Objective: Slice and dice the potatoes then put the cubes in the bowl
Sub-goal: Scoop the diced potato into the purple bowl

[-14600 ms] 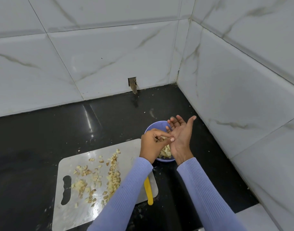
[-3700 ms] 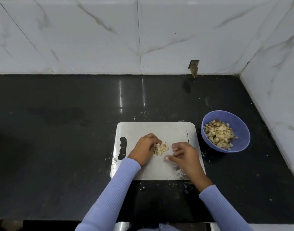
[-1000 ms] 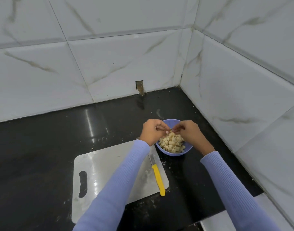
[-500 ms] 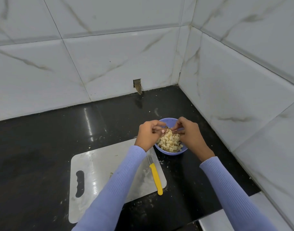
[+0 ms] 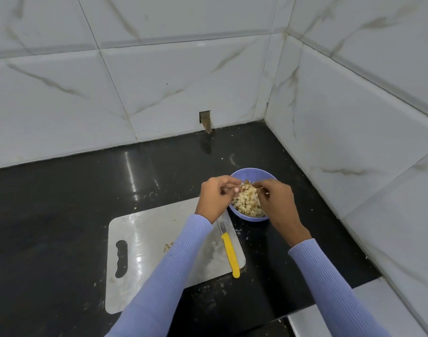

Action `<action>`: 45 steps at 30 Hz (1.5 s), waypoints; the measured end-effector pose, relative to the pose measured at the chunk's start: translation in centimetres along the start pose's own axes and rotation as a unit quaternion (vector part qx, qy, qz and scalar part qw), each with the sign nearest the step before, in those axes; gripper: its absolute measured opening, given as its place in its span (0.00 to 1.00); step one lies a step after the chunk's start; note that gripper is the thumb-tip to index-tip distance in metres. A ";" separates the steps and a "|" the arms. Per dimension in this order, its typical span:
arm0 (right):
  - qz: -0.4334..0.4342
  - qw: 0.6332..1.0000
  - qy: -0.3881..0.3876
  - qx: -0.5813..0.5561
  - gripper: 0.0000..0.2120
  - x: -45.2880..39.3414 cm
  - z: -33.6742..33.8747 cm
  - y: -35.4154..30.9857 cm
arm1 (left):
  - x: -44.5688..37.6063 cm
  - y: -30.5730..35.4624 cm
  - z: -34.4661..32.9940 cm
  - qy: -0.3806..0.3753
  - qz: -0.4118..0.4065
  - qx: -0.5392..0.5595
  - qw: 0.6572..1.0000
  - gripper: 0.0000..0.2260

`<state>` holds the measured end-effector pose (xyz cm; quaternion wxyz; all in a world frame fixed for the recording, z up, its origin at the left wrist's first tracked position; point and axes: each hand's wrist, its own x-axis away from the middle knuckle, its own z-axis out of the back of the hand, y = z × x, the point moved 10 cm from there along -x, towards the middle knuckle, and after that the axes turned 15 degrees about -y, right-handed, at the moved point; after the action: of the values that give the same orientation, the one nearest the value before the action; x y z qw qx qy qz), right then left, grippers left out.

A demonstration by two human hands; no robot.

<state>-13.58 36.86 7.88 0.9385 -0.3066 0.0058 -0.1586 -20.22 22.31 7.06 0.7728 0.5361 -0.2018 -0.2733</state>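
The purple bowl (image 5: 254,171) stands on the black counter just right of the white cutting board (image 5: 149,242) and is heaped with pale potato cubes (image 5: 247,206). Both my hands hover over the bowl. My left hand (image 5: 214,199) is at its left rim with curled fingers, thumb against the fingertips. My right hand (image 5: 277,203) is over its right side, fingers curled too, fingertips at the top of the heap. No cube shows inside either hand. The yellow-handled knife (image 5: 230,255) lies along the board's right edge. A few potato scraps (image 5: 168,246) lie on the board beside my left sleeve.
The black counter (image 5: 62,215) ends at white tiled walls behind and to the right, forming a corner behind the bowl. A small hole in the back wall (image 5: 205,120) sits above the counter. Crumbs are scattered around the board's near edge.
Both hands have stayed over the bowl, fingertips working close together above the heap. Compared with several seconds ago, the cubes on the board are now in the bowl.
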 end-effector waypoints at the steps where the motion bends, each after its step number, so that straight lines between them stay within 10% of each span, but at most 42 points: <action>1: 0.009 1.000 0.015 -0.006 0.10 0.2 0.0 -0.4 | 0.3 -0.2 0.3 0.004 0.000 0.002 1.000 0.08; 8: 0.181 0.968 0.033 -0.172 0.12 3.1 -5.0 -7.0 | 5.6 -3.8 5.9 0.078 0.041 0.028 0.996 0.10; 20: 0.253 0.908 -0.329 0.059 0.25 5.6 -20.8 -10.3 | 13.3 -11.7 10.3 0.083 0.173 -0.121 0.974 0.18; 26: 0.209 0.957 -0.194 -0.051 0.19 4.9 -16.1 -8.3 | 11.7 -11.3 5.6 -0.073 0.096 -0.255 0.959 0.21; 31: 0.046 0.963 -0.255 -0.072 0.17 4.4 -17.3 -5.0 | 14.2 -10.8 5.8 -0.028 0.086 -0.216 0.972 0.17; 39: 0.118 0.972 -0.189 -0.072 0.14 3.7 -17.6 -9.4 | 16.6 -12.1 9.3 0.128 0.163 -0.162 0.965 0.14; 45: 0.051 0.969 -0.233 0.066 0.35 7.7 -19.5 -6.2 | 15.9 -12.5 7.1 0.122 0.190 -0.136 0.965 0.17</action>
<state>-10.22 18.63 -3.69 0.9391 -0.2719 -0.2075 -0.0345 -14.85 3.59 -1.89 0.8949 0.4071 -0.1650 -0.0789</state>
